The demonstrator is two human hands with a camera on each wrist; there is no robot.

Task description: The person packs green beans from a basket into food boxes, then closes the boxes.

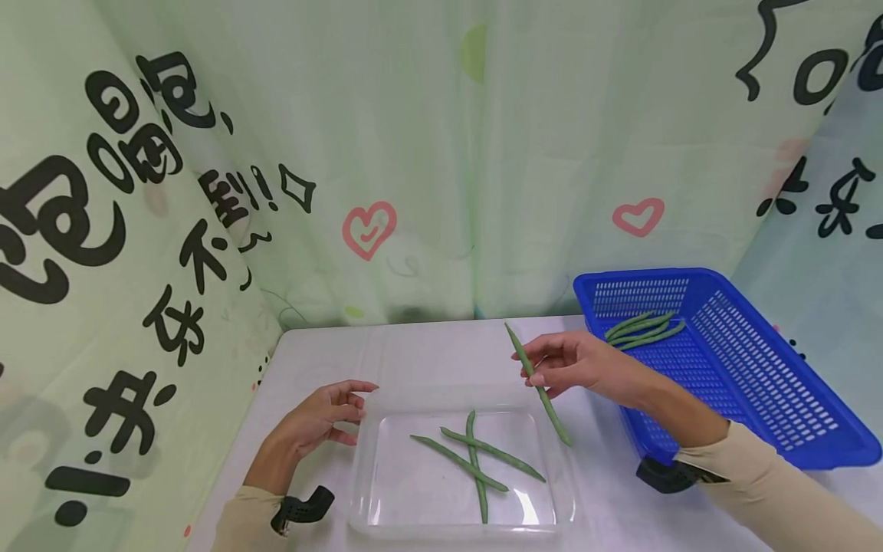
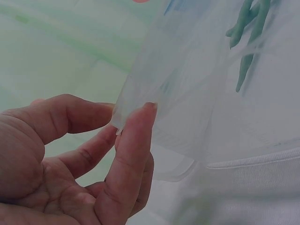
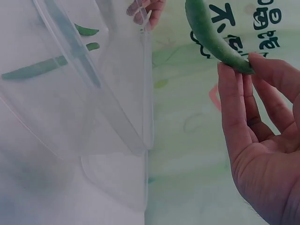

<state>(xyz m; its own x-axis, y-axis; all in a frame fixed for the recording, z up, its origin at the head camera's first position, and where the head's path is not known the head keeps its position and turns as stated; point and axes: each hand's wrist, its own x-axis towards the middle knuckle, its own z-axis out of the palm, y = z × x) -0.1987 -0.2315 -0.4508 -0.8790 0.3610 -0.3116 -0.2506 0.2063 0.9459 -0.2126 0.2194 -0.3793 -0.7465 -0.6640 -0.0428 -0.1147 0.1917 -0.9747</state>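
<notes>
My right hand (image 1: 586, 366) pinches one green bean (image 1: 554, 420) between thumb and fingers, above the right back corner of a clear plastic box (image 1: 362, 477). In the right wrist view the curved bean (image 3: 208, 35) is gripped near one end. My left hand (image 1: 320, 420) holds the box's left rim, its thumb and fingers on either side of the edge (image 2: 123, 105) in the left wrist view. Three green beans (image 1: 451, 457) lie crossed over each other on the box's bottom.
A blue perforated basket (image 1: 766, 410) stands on the right with several green beans (image 1: 638, 331) at its far left end, under and behind my right forearm. The white-covered table (image 1: 414, 349) meets a pale green printed curtain (image 1: 441, 153) at the back and left.
</notes>
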